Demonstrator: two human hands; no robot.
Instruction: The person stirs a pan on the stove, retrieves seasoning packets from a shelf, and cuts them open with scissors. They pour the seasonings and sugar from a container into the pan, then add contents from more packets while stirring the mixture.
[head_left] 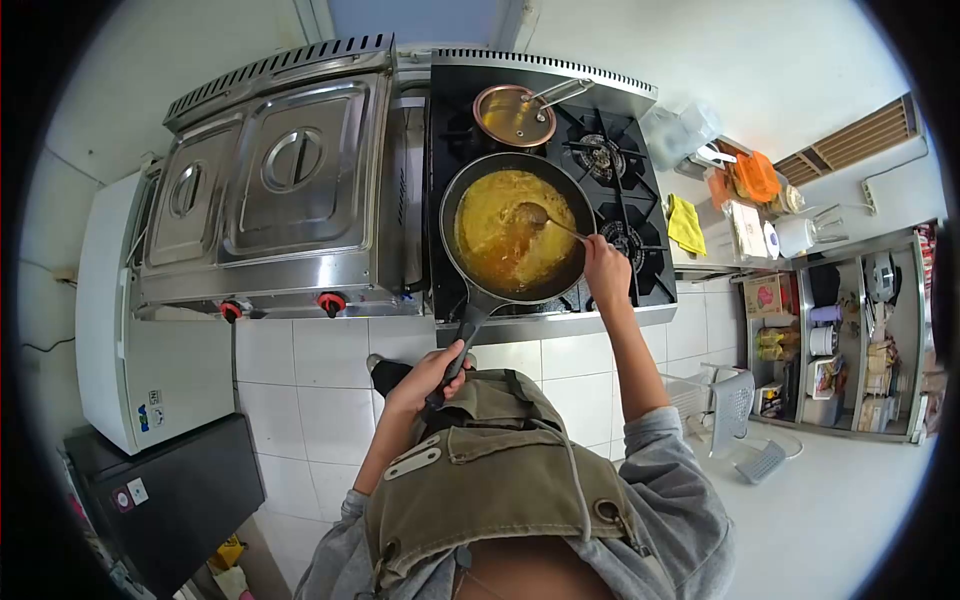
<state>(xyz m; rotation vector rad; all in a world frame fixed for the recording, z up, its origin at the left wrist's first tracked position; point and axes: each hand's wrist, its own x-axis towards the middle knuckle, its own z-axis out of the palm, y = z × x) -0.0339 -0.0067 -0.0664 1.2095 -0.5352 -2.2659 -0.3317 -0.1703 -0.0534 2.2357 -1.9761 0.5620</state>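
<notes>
A dark frying pan (pixel 449 222) sits on the front left of the black gas stove, its handle pointing back toward my body. My left hand (pixel 430 378) is wrapped round that handle. Yellow-orange sauce (pixel 500 215) covers the pan's bottom. Over the right side of the pan, my right hand (pixel 606 268) grips the handle of a spoon (pixel 533 214), whose bowl is dipped in the sauce. Behind the frying pan stands a small copper-coloured saucepan (pixel 513 116) with a glass lid.
Bare burners (pixel 598 157) line the stove's right side. To the left stands a steel food warmer (pixel 300 180) with lidded pans. A yellow cloth (pixel 685 223) lies on the right counter, near an orange container (pixel 757 178). Shelves (pixel 850 340) and a grey chair (pixel 733 410) are at right.
</notes>
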